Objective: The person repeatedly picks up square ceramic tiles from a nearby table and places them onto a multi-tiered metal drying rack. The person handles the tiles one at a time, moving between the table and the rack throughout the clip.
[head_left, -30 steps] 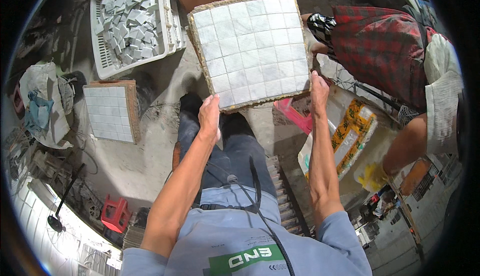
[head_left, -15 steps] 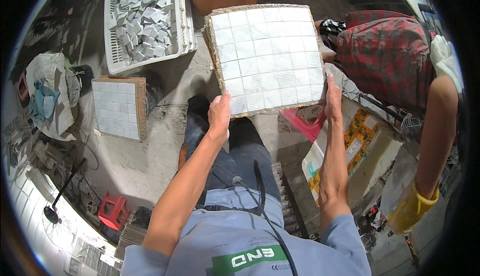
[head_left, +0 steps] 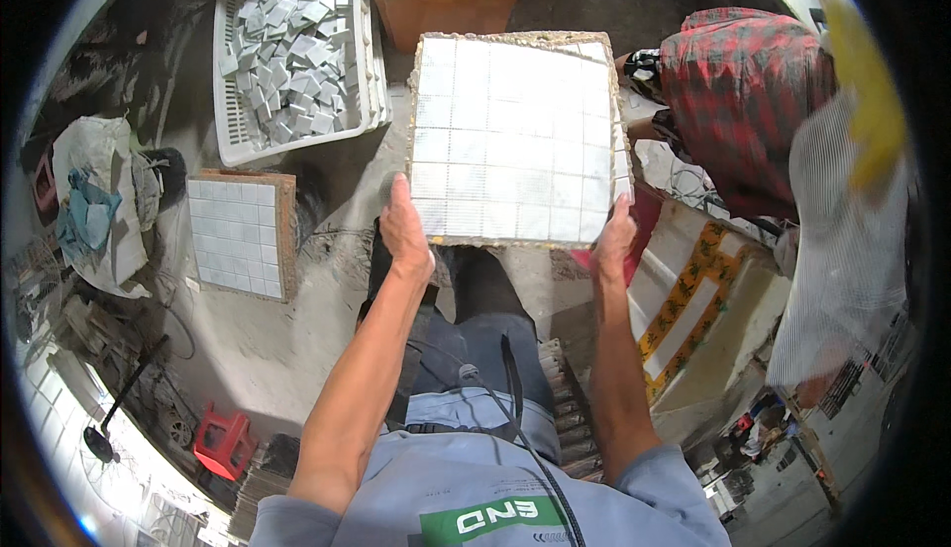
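Left grip (head_left: 404,232), right grip (head_left: 614,240), apparently holding board (head_left: 510,141)

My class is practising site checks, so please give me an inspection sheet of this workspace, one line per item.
Surface: grey floor, dusty and marked.
Job's things: held board faced with a grid of white tiles; second tiled board at left; white crate of loose white pieces.
Clutter: red stool, lower left; taped pale box, right.
Hands: left hand at the board's near left corner, right hand at its near right corner.
Cables: dark cord down the shirt front; its end cannot be traced.
Surroundings: co-worker in red-and-black check at right; stacked brown boards beyond the held board.
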### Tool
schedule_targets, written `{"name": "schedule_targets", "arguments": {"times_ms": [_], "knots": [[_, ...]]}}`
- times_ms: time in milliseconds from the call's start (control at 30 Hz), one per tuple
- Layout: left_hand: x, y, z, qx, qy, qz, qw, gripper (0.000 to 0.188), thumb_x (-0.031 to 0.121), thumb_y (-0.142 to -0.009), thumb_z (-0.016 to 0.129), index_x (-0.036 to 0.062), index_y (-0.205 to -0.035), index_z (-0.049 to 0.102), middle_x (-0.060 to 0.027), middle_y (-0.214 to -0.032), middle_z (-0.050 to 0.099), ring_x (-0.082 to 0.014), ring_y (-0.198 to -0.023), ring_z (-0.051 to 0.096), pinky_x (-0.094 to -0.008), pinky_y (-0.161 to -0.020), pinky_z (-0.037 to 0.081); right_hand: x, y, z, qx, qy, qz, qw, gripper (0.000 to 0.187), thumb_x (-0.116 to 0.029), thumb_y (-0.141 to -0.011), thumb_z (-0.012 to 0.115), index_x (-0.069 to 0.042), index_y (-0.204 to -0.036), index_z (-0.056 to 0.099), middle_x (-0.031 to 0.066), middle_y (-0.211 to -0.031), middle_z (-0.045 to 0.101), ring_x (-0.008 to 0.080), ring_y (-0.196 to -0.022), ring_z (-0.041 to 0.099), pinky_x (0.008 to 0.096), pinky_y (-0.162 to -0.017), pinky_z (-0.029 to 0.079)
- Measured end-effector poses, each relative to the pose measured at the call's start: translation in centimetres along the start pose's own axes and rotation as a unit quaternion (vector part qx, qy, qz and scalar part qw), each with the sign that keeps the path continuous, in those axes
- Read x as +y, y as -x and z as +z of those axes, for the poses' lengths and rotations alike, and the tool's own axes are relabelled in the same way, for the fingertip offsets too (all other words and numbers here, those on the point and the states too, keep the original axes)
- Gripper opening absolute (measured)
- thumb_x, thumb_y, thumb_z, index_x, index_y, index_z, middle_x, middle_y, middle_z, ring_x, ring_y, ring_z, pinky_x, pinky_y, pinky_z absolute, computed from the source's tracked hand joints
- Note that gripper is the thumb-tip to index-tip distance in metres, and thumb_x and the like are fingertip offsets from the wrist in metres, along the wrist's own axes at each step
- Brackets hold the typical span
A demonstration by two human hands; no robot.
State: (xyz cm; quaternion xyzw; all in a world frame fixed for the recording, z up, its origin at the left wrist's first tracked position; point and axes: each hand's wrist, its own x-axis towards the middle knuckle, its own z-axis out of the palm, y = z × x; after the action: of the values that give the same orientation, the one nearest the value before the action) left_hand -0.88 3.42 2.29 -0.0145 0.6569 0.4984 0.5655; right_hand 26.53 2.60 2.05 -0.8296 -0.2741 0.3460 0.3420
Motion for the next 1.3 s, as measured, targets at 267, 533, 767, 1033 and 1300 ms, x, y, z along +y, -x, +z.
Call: {"name": "schedule_targets", "arguments": {"times_ms": [267, 533, 767, 1033, 1300], "knots": [[5.5, 4.0, -7.0, -0.053, -0.099, -0.017, 0.994, 0.045, 0.034, -0.090, 0.042, -0.0064, -0.105, 0.055, -0.0111, -0.102, 0.058, -0.0195, -0.091, 0.055, -0.0284, -0.082, 0.042, 0.5, 14.5, 0.1, 0.143, -0.126, 0.089, 0.978, 0.049, -0.038, -0.092, 0.039, 0.006, -0.086, 0.058, 0.0033, -0.076, 0.050, 0.0139, -0.069, 0.040, 0.0285, -0.065, 0.036], [7.2, 6.9, -8.2, -0.175, -0.517, 0.006, 0.838, 0.048, 0.039, -0.086, 0.044, -0.0066, -0.093, 0.060, -0.0137, -0.089, 0.061, -0.0216, -0.084, 0.053, -0.0331, -0.080, 0.039, 1.3, 32.5, -2.8, 0.359, -0.269, 0.330, 0.830, 0.062, -0.051, -0.085, 0.047, 0.005, -0.111, 0.048, 0.0138, -0.114, 0.046, 0.0232, -0.101, 0.046, 0.0366, -0.086, 0.036], [6.8, 15.3, -7.3, -0.390, -0.451, -0.128, 0.793, 0.041, 0.038, -0.085, 0.050, -0.0007, -0.086, 0.061, -0.0042, -0.079, 0.058, -0.0146, -0.072, 0.050, -0.0300, -0.069, 0.041, 0.3, 48.9, -2.8, 0.594, -0.325, 0.376, 0.633, 0.061, -0.045, -0.084, 0.052, 0.004, -0.120, 0.044, 0.0132, -0.127, 0.041, 0.0234, -0.111, 0.040, 0.0329, -0.092, 0.032], [3.8, 20.2, -6.3, -0.820, -0.395, 0.150, 0.386, 0.061, 0.049, -0.088, 0.037, -0.0005, -0.124, 0.038, -0.0117, -0.109, 0.050, -0.0208, -0.101, 0.045, -0.0352, -0.091, 0.033, 1.6, 58.1, 4.8, 0.745, -0.220, 0.295, 0.557, 0.044, -0.037, -0.090, 0.044, 0.001, -0.110, 0.047, 0.0183, -0.101, 0.053, 0.0286, -0.089, 0.050, 0.0383, -0.080, 0.038], [2.0, 33.8, -15.0, -0.818, -0.457, -0.065, 0.344, 0.058, 0.041, -0.090, 0.036, -0.0042, -0.126, 0.037, -0.0116, -0.122, 0.043, -0.0211, -0.110, 0.041, -0.0330, -0.099, 0.027, -0.1, 73.8, 6.7, 0.722, 0.174, 0.333, 0.582, 0.058, -0.004, -0.081, 0.042, 0.004, -0.135, 0.021, 0.0277, -0.113, 0.050, 0.0369, -0.095, 0.050, 0.0449, -0.088, 0.033]]}}
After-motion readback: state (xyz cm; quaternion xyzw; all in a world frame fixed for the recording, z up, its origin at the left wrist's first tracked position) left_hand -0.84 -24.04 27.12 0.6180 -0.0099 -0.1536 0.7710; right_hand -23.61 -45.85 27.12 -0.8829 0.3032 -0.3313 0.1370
